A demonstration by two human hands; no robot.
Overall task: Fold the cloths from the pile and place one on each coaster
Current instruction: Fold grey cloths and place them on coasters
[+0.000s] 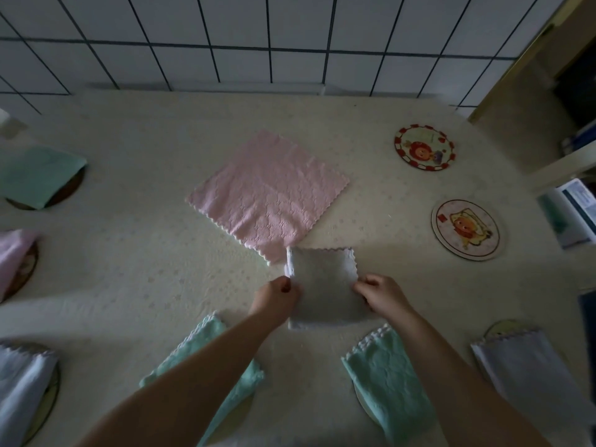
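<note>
A small white cloth (325, 285), folded to a square, lies on the table in front of me. My left hand (279, 296) pinches its left edge and my right hand (380, 293) pinches its right edge. Just beyond it a pink cloth (269, 191) lies spread flat, one corner touching the white cloth. Two round picture coasters sit bare at the right: a red-rimmed coaster (424, 147) farther back and a pale coaster (466, 230) nearer. Folded cloths cover the other coasters: green (35, 175), pink (11, 256) and white (19, 388) at the left, two green (206, 362) (392, 379) near me, white (529, 375) at the right.
A tiled wall (258, 40) runs along the table's far edge. The table wears a cream patterned covering (129, 253). Shelving and papers (574, 208) stand past the table's right edge.
</note>
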